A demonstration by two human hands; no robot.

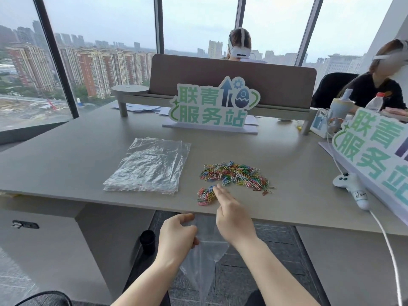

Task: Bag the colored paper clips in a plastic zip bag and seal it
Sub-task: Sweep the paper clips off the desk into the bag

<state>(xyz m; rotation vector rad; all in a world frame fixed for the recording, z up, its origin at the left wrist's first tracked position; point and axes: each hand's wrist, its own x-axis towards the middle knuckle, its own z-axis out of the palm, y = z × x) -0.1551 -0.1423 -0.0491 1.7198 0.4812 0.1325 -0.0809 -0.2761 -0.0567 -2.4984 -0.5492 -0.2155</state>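
A heap of colored paper clips point(237, 175) lies on the grey table point(88, 155). A smaller bunch of clips point(205, 195) sits nearer the front edge. My right hand point(231, 215) reaches over the edge, its straight fingers touching that small bunch. Just below the table edge my left hand point(176, 236) pinches the top of a clear plastic zip bag point(204, 261), which hangs down from it. A stack of flat clear zip bags point(150, 166) lies to the left of the clips.
A green and white sign point(212, 104) stands at the back, and a second sign point(379, 155) leans at the right. A white controller point(351, 186) with a cable lies beside it. Two people wearing headsets sit behind the divider point(231, 74) and at the far right.
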